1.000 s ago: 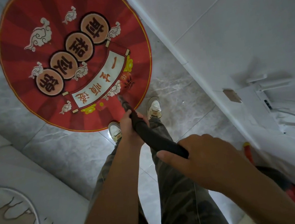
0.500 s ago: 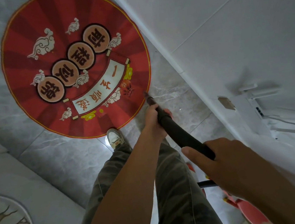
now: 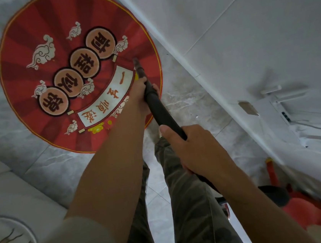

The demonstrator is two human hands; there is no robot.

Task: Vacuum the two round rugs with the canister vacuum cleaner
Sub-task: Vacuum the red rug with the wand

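Both hands are on the long black vacuum wand (image 3: pixel 165 114). The left hand (image 3: pixel 139 95) is far down the tube, fingers curled round it just behind the narrow nozzle tip (image 3: pixel 136 64). The right hand (image 3: pixel 196 149) grips higher up, fingers wrapped round the tube and thumb (image 3: pixel 165 131) laid straight along it. The tip sits over the right part of the round red rug with cloud and scroll print (image 3: pixel 46 44), lying on grey marble floor tiles (image 3: pixel 183 102) beside the white wall. A pale round rug (image 3: pixel 10 236) peeks in bottom left, and the red canister (image 3: pixel 310 216) is bottom right.
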